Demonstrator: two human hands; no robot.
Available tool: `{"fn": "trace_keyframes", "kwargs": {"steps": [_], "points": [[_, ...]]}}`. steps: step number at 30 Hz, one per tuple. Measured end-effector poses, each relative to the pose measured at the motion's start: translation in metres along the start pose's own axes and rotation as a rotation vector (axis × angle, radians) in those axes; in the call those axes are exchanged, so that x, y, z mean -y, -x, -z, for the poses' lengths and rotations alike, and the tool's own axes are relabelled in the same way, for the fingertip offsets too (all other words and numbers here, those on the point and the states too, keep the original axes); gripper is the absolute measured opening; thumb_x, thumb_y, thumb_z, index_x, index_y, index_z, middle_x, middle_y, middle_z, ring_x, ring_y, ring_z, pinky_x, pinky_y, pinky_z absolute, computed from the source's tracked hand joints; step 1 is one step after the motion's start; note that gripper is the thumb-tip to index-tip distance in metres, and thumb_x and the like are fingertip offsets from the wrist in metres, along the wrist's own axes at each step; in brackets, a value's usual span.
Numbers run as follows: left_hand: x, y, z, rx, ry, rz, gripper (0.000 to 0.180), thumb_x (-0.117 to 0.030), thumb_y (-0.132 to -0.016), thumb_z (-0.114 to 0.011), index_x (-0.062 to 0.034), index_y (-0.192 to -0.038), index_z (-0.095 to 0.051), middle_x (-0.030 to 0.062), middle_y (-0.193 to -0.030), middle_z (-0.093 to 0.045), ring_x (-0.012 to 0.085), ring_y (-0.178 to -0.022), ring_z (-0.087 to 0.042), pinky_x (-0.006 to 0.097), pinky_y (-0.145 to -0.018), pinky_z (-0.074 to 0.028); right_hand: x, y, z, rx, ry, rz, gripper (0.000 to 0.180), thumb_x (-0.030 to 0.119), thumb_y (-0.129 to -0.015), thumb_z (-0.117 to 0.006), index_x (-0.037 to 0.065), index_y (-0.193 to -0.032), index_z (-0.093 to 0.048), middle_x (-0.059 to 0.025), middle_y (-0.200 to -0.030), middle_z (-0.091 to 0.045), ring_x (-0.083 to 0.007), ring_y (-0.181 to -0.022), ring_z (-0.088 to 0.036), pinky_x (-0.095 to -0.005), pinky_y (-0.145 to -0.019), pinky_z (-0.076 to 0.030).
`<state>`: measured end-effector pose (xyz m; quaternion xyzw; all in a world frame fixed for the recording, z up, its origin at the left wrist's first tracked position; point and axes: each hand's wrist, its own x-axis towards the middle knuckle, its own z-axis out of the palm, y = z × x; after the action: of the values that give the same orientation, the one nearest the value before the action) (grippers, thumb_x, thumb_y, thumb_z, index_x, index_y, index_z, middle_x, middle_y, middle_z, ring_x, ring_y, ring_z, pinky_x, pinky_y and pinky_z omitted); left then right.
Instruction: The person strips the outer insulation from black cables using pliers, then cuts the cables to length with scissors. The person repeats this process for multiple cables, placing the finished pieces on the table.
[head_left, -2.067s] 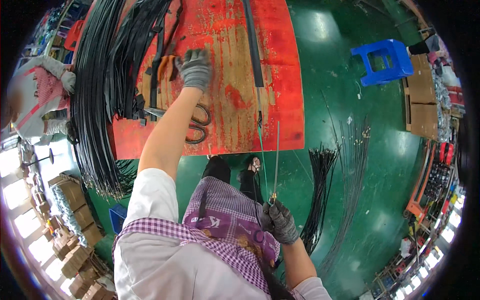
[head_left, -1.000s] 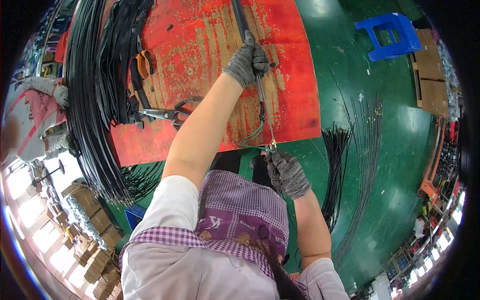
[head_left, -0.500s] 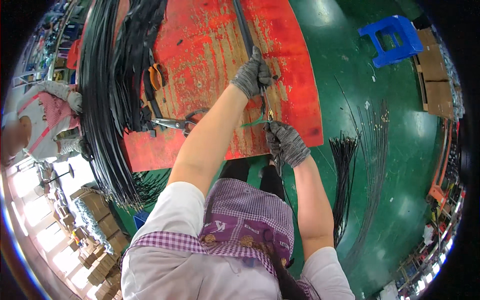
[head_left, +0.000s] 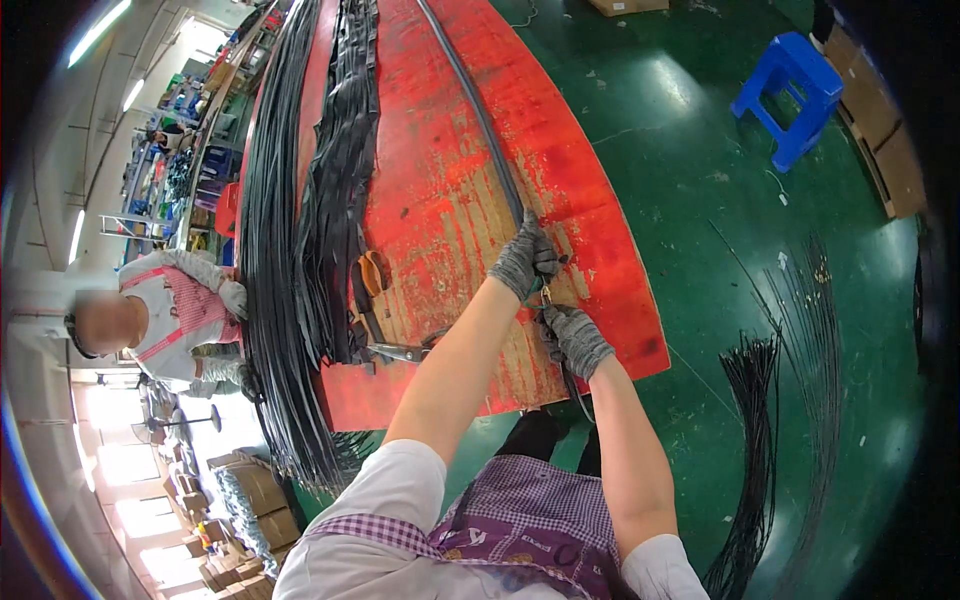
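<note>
Gloved in grey, my left hand (head_left: 524, 260) is closed around the near end of a long black cable sleeve (head_left: 468, 88) that stretches away over the red worktable (head_left: 440, 200). Just below it, my right hand (head_left: 574, 340), in a matching glove, pinches a thin cable with brass-coloured metal ends (head_left: 546, 295) showing between the two hands. A dark length of cable (head_left: 572, 385) hangs from under my right hand past the table's near edge. The fingertips of both hands are partly hidden.
Scissors (head_left: 400, 351) and an orange-handled cutting tool (head_left: 372, 274) lie left of my forearm. Bundles of black cables (head_left: 275, 200) and flat black sleeves (head_left: 340, 190) cover the table's left side, where a co-worker (head_left: 175, 310) stands. Cable bundles (head_left: 750, 420) and a blue stool (head_left: 790, 95) occupy the green floor at right.
The view has shifted, showing more of the table's far end. My hands have come closer together, and the green strand beside my right hand is now mostly hidden.
</note>
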<state>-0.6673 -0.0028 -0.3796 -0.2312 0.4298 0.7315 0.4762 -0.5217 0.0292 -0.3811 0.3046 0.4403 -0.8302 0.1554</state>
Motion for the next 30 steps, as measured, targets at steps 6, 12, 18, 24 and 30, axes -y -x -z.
{"fn": "trace_keyframes", "kwargs": {"steps": [6,12,18,24,30], "points": [[0.009,-0.001,-0.001,0.021,-0.114,-0.089,0.044,-0.051,-0.073,-0.047,-0.0176,-0.051,-0.029,-0.0055,-0.041,-0.022,0.0083,-0.033,-0.020,0.022,-0.032,-0.021,0.000,-0.005,0.005,-0.006,0.139,0.100,0.028,0.031,-0.082,-0.040,0.008,-0.068,-0.048,-0.0009,-0.051,-0.042,-0.0123,-0.040,-0.040,-0.0265,-0.038,-0.033],[-0.001,-0.016,0.014,0.110,0.008,-0.011,0.043,-0.052,-0.069,-0.051,-0.0166,-0.053,-0.033,-0.0031,-0.044,-0.030,0.0114,-0.036,-0.029,0.026,-0.034,-0.027,0.019,-0.032,-0.006,-0.167,0.697,0.266,0.037,0.031,-0.082,-0.031,0.003,-0.095,-0.050,-0.0223,-0.086,-0.053,-0.0345,-0.081,-0.051,-0.0398,-0.071,-0.040],[-0.011,-0.002,0.002,0.026,-0.089,-0.031,0.043,-0.051,-0.069,-0.052,-0.0092,-0.062,-0.044,0.0049,-0.053,-0.046,0.0208,-0.047,-0.048,0.033,-0.044,-0.044,0.017,-0.050,-0.006,-0.277,0.884,0.331,0.032,0.030,-0.082,-0.036,0.003,-0.090,-0.052,-0.0127,-0.069,-0.051,-0.0222,-0.060,-0.048,-0.0333,-0.055,-0.040],[-0.037,-0.029,0.021,0.525,0.392,0.079,0.035,-0.042,-0.075,-0.051,-0.0125,-0.060,-0.040,-0.0052,-0.047,-0.033,0.0086,-0.041,-0.035,0.023,-0.040,-0.035,0.025,-0.023,-0.013,-0.067,0.461,0.167,0.023,0.025,-0.082,-0.040,0.005,-0.080,-0.050,-0.0016,-0.054,-0.043,-0.0110,-0.044,-0.040,-0.0256,-0.041,-0.034],[-0.043,-0.022,0.011,0.193,0.237,0.089,0.038,-0.043,-0.073,-0.052,-0.0157,-0.053,-0.034,-0.0075,-0.043,-0.028,0.0065,-0.035,-0.028,0.021,-0.032,-0.027,0.039,-0.021,-0.014,-0.130,0.309,0.109,0.018,0.020,-0.081,-0.041,0.004,-0.079,-0.050,-0.0059,-0.057,-0.048,-0.0196,-0.050,-0.048,-0.0312,-0.048,-0.039]]}}
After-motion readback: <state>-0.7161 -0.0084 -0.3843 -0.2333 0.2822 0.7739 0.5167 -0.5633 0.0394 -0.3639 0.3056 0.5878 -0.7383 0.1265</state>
